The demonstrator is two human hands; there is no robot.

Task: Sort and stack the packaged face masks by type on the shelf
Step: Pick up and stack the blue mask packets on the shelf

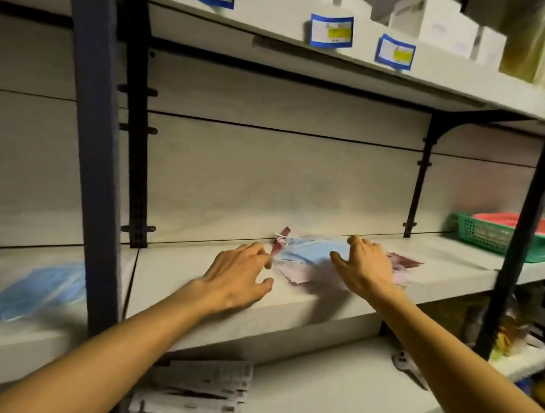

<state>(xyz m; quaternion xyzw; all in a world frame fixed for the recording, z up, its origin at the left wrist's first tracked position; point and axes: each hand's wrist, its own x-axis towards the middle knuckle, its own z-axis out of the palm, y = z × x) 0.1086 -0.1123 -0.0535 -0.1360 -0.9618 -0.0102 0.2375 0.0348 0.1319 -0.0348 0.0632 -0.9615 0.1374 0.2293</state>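
A loose pile of packaged face masks [309, 256] lies on the middle shelf [287, 304], blue ones on top, pink and dark red ones underneath and to the right. My left hand [239, 277] rests on the shelf at the pile's left edge, fingertips touching it. My right hand [364, 264] lies over the pile's right part with spread, slightly bent fingers. Neither hand visibly holds a pack. More blue mask packs [34, 288] lie on the shelf section to the left.
Stacked green and red baskets [512, 233] stand on the shelf at the right. White boxes [435, 17] line the shelf above, with blue-edged labels [332, 31]. Below are grey packets [195, 394] and scissors [410, 368]. Dark uprights [92, 138] frame the bay.
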